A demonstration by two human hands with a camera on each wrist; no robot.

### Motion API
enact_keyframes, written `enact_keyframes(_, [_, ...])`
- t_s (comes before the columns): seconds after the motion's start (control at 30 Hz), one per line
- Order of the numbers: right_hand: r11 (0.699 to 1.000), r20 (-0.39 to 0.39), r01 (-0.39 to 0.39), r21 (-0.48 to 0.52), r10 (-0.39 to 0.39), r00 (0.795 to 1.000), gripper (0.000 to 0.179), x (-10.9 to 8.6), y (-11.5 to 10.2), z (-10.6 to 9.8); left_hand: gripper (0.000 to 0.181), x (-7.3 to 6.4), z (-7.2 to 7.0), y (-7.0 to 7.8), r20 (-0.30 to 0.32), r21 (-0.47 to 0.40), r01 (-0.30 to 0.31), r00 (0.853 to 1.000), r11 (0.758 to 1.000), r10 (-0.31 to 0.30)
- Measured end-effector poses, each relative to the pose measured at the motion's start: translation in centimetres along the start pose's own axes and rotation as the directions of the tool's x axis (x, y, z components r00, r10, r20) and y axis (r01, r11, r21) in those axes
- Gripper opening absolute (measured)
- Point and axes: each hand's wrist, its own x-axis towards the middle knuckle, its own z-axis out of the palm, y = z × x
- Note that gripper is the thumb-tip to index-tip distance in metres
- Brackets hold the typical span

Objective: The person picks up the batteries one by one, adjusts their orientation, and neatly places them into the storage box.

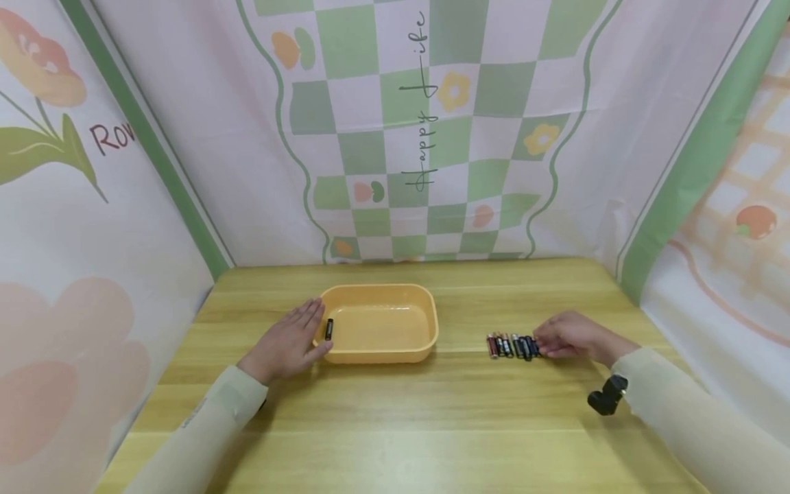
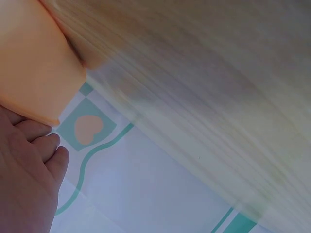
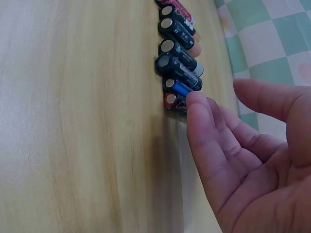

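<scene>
Nothing is clasped in the right hand (image 1: 569, 335), its fingers at the end of a row of multicoloured cylindrical batteries (image 3: 181, 73) on the yellowish wood-grain table (image 1: 395, 425). The left hand (image 1: 289, 343) rests straight-fingered against a rectangular orange plastic tray (image 1: 382, 357) containing one black cylindrical battery (image 1: 329, 330).

The right hand (image 3: 252, 165) partly hides the end battery (image 3: 171, 101).

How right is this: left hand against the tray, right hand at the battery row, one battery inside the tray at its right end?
Wrong end: the head view shows the one battery inside the tray at its left end. Left hand against the tray and right hand at the battery row stand.
</scene>
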Motion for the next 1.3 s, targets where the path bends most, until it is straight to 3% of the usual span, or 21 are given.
enact_keyframes(0.23, [0.999, -0.024, -0.046, -0.017, 0.046, 0.999, 0.031, 0.2, 0.6, -0.1, 0.083, -0.1, 0.0, 0.0, 0.003, -0.003, 0.005, 1.0, 1.0, -0.005])
enact_keyframes(0.57, [0.992, -0.064, -0.039, -0.118, 0.032, 0.997, 0.028, 0.4, 0.4, 0.3, 0.083, -0.1, 0.0, 0.0, 0.002, -0.013, 0.008, 1.0, 1.0, -0.008])
enact_keyframes(0.73, [0.973, -0.122, -0.049, -0.227, 0.021, 0.992, 0.023, 0.7, 0.4, 0.4, 0.083, -0.1, 0.0, 0.0, -0.004, -0.019, 0.007, 1.0, 1.0, -0.007])
enact_keyframes(1.3, [0.919, -0.203, -0.115, -0.377, 0.039, 0.978, 0.011, 1.5, 0.3, 0.9, 0.081, -0.1, 0.0, 0.1, 0.0, -0.027, 0.013, 1.0, 1.0, -0.013])
